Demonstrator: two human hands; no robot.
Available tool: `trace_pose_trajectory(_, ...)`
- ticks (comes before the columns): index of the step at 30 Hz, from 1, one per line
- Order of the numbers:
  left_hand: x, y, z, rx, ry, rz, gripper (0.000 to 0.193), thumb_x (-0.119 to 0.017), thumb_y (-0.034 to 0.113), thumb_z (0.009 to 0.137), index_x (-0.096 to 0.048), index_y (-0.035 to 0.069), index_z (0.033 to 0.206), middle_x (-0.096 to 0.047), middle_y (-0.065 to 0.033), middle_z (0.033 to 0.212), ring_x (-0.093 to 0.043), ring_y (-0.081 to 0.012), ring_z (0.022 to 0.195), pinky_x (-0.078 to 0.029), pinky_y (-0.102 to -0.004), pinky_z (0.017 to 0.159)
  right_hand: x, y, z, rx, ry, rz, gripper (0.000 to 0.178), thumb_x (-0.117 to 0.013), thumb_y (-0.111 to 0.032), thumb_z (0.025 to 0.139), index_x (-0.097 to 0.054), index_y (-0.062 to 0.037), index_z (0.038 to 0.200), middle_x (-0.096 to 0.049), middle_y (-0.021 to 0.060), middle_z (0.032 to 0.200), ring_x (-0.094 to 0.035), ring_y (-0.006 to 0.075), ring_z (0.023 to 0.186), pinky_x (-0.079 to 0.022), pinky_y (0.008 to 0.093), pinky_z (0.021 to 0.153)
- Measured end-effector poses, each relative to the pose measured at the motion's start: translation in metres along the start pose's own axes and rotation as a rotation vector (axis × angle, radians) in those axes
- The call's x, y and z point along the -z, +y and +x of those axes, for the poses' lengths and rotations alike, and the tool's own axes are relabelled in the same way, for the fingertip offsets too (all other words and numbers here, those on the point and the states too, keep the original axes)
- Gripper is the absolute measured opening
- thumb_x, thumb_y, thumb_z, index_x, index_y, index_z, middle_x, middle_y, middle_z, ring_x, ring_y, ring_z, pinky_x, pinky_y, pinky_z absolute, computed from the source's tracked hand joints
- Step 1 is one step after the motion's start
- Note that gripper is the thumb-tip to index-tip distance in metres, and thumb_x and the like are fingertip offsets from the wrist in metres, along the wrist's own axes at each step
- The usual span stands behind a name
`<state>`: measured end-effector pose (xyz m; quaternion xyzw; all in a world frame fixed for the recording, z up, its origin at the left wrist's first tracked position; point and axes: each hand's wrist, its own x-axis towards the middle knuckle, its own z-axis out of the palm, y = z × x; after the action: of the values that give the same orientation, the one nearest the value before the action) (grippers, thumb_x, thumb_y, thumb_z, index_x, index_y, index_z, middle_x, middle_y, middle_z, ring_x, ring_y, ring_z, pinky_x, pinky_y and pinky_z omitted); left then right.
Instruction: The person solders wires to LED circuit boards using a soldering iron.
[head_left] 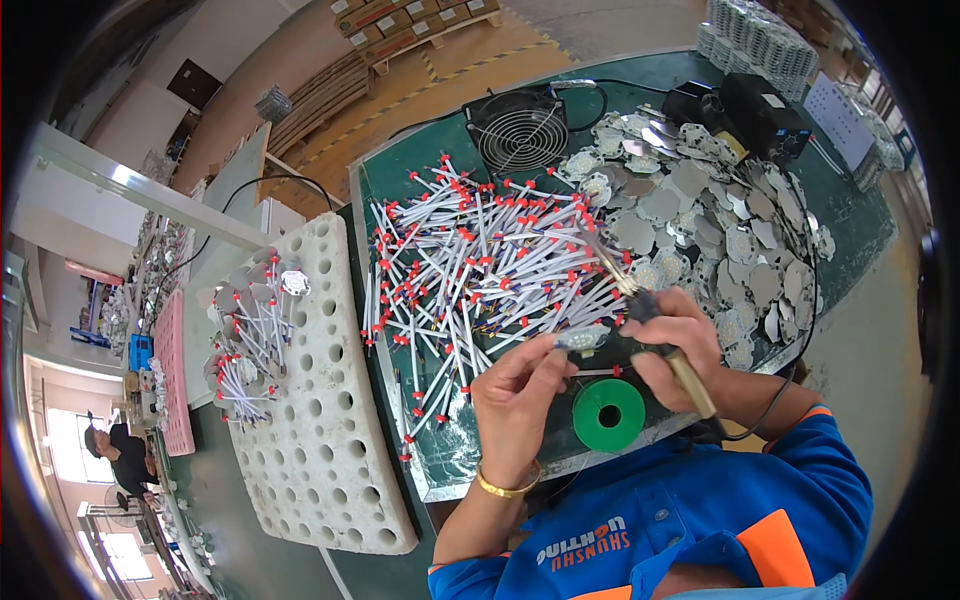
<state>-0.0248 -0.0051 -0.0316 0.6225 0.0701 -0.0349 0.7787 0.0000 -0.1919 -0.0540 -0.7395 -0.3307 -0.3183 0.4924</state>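
Note:
My left hand (522, 388) pinches a small round LED board (583, 338) by its edge, a little right of the fingertips. A soldering iron (690, 384) with a tan handle is gripped in my right hand (680, 345), its metal end reaching up and left toward the wire pile. Just below the board, a green spool (610, 416) lies flat near the table's front edge. A short white wire with a red end (605, 372) lies between my left fingers and the spool. Beyond my hands spreads a heap of white wires (480, 260) with red ends.
Loose round metal-backed boards (720, 220) cover the right side of the green table (450, 440). A black fan (518, 132) and a black power box (762, 115) stand at the back. To the left, a white foam tray (310, 430) with holes bears several wired boards. Another person (128, 458) is far left.

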Motion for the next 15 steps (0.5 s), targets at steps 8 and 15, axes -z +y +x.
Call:
trace_pose_trajectory(8, 0.012, 0.007, -0.007, 0.072, -0.112, 0.092, 0.020, -0.061, 0.008, 0.083, -0.063, -0.002, 0.100, -0.064, -0.0033, 0.073, -0.052, -0.0031, 0.062, -0.040, -0.0169, 0.055, 0.040, -0.009, -0.005, 0.072, -0.138, 0.274, 0.019, -0.059, -0.017, 0.076, -0.063, -0.0051, 0.089, -0.044, 0.0046, 0.061, -0.045, 0.0200, 0.051, -0.038, 0.0324, 0.049)
trace_pose_trajectory(15, 0.008, 0.009, -0.009, 0.077, -0.141, 0.133, 0.020, -0.061, 0.005, 0.082, -0.063, -0.003, 0.100, -0.064, -0.0038, 0.073, -0.056, -0.0056, 0.066, -0.044, -0.0187, 0.060, 0.050, -0.019, -0.006, 0.046, -0.215, 0.321, 0.025, -0.053, -0.006, 0.064, -0.064, -0.0065, 0.087, -0.043, -0.0003, 0.058, -0.044, 0.0163, 0.048, -0.038, 0.0302, 0.053)
